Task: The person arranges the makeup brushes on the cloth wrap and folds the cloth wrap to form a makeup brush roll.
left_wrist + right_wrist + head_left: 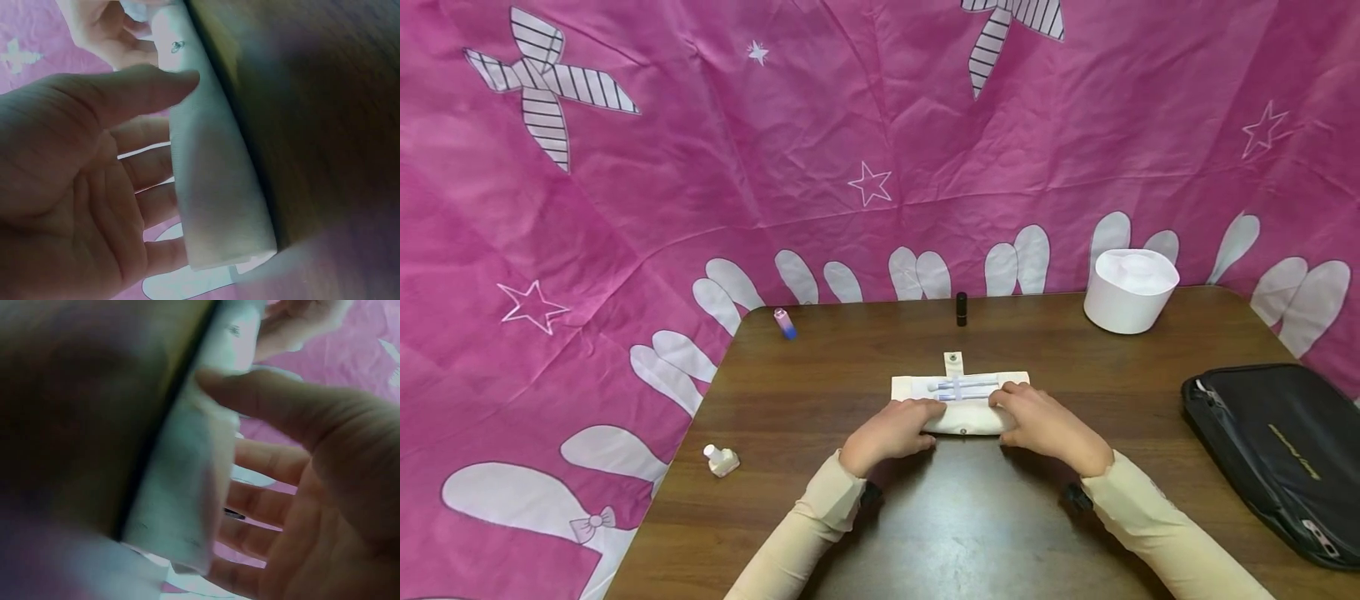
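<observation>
A cream fabric roll-up case lies in front of me, its near part folded over and a snap tab sticking out at the far side. Slim whitish sticks lie in its open part, held by a pale strap; their exact kind is too small to tell. My left hand grips the fold's left part, thumb on the near face and fingers over the far side. At the right part my right hand grips the same fold likewise. Both wrist views show the thumbs on the cloth.
A nail-polish bottle stands at the left of the wooden table. Along the back are a pink-and-blue tube, a black lipstick-like tube and a white round container. A black zipped bag lies at the right.
</observation>
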The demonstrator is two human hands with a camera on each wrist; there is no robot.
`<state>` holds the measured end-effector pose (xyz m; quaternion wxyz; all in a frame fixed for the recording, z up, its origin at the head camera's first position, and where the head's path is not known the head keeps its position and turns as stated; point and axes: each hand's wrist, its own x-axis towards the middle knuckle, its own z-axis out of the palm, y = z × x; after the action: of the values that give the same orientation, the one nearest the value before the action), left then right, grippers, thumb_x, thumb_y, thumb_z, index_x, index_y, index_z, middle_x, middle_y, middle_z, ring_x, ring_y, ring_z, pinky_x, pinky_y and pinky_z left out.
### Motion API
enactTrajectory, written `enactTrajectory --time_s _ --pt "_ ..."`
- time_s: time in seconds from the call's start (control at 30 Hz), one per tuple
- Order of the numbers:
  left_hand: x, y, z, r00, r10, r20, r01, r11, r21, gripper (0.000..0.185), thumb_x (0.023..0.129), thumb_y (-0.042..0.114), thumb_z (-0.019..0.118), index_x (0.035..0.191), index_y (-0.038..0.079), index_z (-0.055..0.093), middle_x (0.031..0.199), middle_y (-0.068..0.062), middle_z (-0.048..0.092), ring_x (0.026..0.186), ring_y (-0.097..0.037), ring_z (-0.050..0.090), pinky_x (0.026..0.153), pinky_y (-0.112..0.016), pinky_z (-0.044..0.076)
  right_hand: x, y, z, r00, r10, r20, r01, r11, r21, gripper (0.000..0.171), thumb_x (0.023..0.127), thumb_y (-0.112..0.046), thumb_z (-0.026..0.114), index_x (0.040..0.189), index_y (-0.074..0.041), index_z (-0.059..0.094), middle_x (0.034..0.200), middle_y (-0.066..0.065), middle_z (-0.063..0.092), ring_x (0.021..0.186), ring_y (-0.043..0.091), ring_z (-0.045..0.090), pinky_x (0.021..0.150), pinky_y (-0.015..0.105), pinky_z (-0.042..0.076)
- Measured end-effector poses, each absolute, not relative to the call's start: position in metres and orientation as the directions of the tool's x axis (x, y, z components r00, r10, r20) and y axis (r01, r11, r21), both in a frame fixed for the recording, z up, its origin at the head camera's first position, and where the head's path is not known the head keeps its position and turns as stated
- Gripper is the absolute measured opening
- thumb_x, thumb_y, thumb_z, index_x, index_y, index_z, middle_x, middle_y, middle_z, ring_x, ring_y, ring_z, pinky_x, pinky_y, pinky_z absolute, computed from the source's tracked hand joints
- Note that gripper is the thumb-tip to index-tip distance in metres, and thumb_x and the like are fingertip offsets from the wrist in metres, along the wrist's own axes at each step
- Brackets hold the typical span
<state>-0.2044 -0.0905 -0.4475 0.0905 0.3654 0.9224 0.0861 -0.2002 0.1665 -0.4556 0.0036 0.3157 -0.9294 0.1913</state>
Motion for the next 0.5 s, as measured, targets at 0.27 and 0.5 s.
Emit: enactTrajectory --time_s 0.27,0.5 --pt "-0.2052 -0.0907 -0.453 -0.73 0.68 -0.063 0.662 0.728 0.179 0.038 0.089 -0.002 0.068 0.123 0.011 0.065 0.122 -0.001 0.069 0.105 -0.016 0.065 0.088 -0.033 0.05 -0.2009 0.1627 -0.4601 -0.784 -0.605 0.14 -0.616 0.73 -0.295 0.031 0.075 0.0 0.082 0.103 -0.003 0.068 0.095 0.006 0.062 0.079 0.021 0.058 0.069 0.04 0.051" --pt "-0.2066 -0.0929 -0.4544 -0.748 0.662 -0.053 0.635 0.737 0.231 0.039 0.095 -0.003 0.059 0.129 0.012 0.067 0.121 -0.001 0.07 0.102 -0.016 0.065 0.089 -0.033 0.05 -0.2008 0.1642 -0.4531 -0.762 -0.639 0.11 -0.63 0.689 -0.358 0.025 0.08 0.001 0.074 0.105 0.0 0.069 0.095 0.005 0.065 0.076 0.015 0.055 0.07 0.039 0.049"
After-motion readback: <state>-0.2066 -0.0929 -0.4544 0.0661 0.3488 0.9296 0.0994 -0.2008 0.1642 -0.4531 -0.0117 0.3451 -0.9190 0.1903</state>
